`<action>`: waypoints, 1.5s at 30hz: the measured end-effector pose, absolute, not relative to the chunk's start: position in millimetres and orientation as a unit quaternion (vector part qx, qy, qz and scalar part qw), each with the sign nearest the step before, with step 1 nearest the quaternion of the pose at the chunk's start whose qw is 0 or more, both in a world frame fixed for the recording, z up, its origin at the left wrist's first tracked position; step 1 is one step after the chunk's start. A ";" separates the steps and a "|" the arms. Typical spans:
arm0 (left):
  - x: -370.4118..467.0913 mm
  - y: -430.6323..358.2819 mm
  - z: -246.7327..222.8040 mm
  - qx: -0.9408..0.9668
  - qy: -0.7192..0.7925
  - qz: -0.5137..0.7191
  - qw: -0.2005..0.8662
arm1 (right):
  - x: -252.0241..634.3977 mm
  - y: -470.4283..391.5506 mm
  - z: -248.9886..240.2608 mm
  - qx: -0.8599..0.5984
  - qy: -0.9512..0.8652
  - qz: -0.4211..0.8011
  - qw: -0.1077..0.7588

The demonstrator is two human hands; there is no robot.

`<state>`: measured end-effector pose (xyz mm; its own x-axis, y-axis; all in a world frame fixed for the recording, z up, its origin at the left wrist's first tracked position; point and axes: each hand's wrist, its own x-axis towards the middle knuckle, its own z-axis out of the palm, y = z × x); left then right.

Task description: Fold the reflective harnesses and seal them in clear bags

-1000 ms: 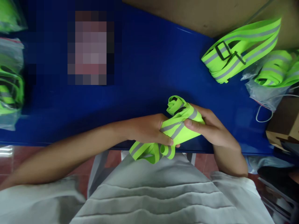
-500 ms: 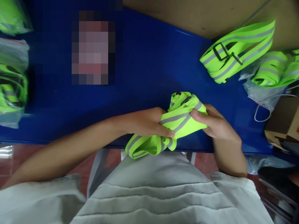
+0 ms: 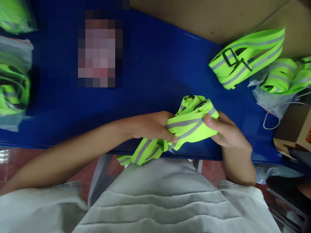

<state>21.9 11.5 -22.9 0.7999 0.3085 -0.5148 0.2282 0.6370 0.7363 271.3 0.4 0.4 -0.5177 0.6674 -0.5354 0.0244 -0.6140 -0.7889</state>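
Note:
Both my hands grip a bundled neon-yellow reflective strap (image 3: pixel 188 127) with grey stripes, held just above the near edge of the blue table. My left hand (image 3: pixel 154 127) is closed on its left side, thumb lying along the front. On the right side my right hand (image 3: pixel 224 129) pinches the folded layers, thumb on top and fingers hidden behind. A dark buckle (image 3: pixel 200 104) shows at the bundle's upper end. A loose tail of the strap droops to the left, below my left hand and over the table edge.
At the right, another reflective strap (image 3: pixel 245 58) with black buckles lies folded by a brown cardboard surface (image 3: pixel 184 17). Rolled straps (image 3: pixel 279 76) rest on a clear bag, above an open carton (image 3: pixel 289 126). Bagged straps (image 3: pixel 14 87) line the left side of the blue table (image 3: pixel 145 64).
The loose tail has shifted left and stretched out, and its small curl under my left hand no longer shows. The bundle and my right hand have moved slightly right in view.

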 end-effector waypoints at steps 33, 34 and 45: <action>35.2 -5.4 -31.0 0.548 0.322 0.131 0.761 | 249.5 -6.8 -12.3 -0.538 -0.566 0.503 0.369; 35.6 -5.2 -31.0 0.547 0.325 0.129 0.760 | 249.7 -9.5 -10.1 -0.539 -0.614 0.438 0.376; 36.2 -8.3 -35.0 0.506 0.329 0.128 0.787 | 256.6 -12.5 -6.5 -0.449 -0.818 0.291 0.209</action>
